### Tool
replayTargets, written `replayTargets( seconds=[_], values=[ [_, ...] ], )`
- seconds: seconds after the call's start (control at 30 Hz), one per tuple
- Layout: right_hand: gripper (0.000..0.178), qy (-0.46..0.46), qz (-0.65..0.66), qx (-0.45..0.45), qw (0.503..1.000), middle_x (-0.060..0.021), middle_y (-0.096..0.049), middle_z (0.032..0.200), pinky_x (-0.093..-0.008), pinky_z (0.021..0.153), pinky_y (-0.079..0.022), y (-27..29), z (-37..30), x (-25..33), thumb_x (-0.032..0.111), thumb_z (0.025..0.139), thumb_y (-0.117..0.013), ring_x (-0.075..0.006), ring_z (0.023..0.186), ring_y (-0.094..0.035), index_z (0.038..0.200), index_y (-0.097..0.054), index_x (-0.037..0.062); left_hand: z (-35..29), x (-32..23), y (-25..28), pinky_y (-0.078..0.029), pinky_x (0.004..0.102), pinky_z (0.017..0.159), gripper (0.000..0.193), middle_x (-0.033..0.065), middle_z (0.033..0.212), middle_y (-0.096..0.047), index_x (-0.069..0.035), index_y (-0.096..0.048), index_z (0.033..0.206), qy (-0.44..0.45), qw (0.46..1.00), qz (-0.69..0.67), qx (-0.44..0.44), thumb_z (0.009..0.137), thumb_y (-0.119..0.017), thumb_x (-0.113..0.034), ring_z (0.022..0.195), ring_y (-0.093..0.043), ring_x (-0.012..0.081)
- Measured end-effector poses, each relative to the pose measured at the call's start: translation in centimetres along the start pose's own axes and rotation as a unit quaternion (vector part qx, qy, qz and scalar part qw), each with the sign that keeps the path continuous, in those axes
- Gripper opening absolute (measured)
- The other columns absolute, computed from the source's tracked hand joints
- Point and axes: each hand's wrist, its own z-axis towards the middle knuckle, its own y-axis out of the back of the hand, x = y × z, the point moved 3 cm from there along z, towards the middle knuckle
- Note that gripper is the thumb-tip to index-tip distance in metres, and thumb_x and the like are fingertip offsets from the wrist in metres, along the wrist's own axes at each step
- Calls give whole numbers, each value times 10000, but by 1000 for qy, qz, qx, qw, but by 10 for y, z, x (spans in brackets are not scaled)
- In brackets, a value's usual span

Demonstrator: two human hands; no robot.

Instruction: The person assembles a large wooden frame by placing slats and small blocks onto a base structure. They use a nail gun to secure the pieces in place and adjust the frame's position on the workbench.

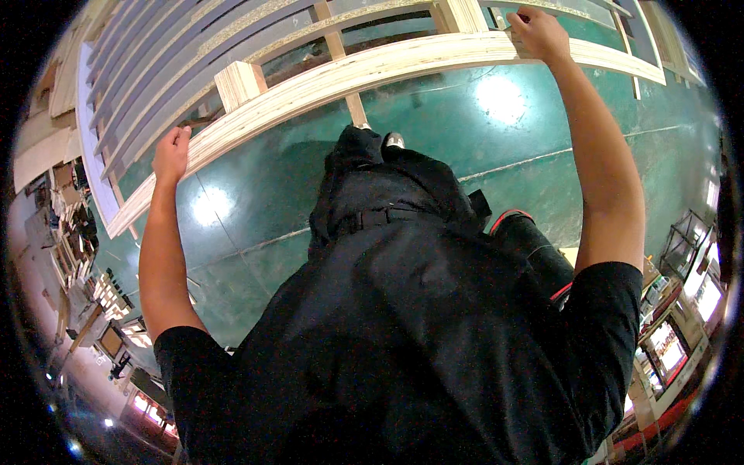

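the left hand (171,153) is raised at the left of the head view, its fingers curled over the near edge of a long pale laminated plywood beam (372,74), close to that beam's lower-left end. the grip looks closed on the wood, though the fingertips are hidden on the far side, so how deep they wrap cannot be told. just right of this hand a short pale square wooden block (240,83) stands up from the beam's top.

the beam's long axis runs from lower left to upper right across the picture, bowed by the lens, and it lies straight ahead of both arms, which are stretched out to it. it is the nearest member of a pale timber frame with cross rails (341,35); behind that, at upper left, is a stack of long grey-white flat slats (147,70).

below the beam is a glossy green floor (434,155) with bright light patches, and the person's black shirt and trousers (403,310) fill the lower middle.

the right hand (540,35) is at the upper right, clenched on the same beam near an upright post, knuckles toward the camera. the two hands are well apart along the beam, neither clearly nearer to it than the other, since both are touching it.
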Motion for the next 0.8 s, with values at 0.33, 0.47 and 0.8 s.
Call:
replayTargets(
  seconds=[0.33, 0.47, 0.8],
  values=[
    [529, 25, 14, -15, 999, -180, -739, 1038, -500, 865, -543, 4, -4, 1, 568, 931, -516, -380, 983, -706, 1073, -742, 111, -4, -5, 3, -462, 413, 679, 422, 115, 756, -637, -89, -664, 899, -6, 1000, 24, 1, 976, -563, -492, 715, -605, 308],
    [519, 31, 20, -14, 999, -188, -739, 1027, -494, 869, -542, 0, -2, -2, 554, 922, -522, -389, 971, -707, 1064, -740, 105, -4, -3, 1, -466, 419, 686, 435, 120, 773, -650, -93, -662, 890, -7, 1000, 21, -10, 972, -560, -509, 743, -625, 316],
    [517, -86, 31, 70, 993, -186, -736, 1068, -491, 917, -530, 26, -16, 27, 541, 912, -530, -373, 1008, -697, 1067, -757, 104, -7, -10, 6, -495, 482, 723, 449, 145, 862, -708, -92, -662, 919, -2, 999, 38, 9, 956, -555, -526, 826, -664, 380]
  ],
)
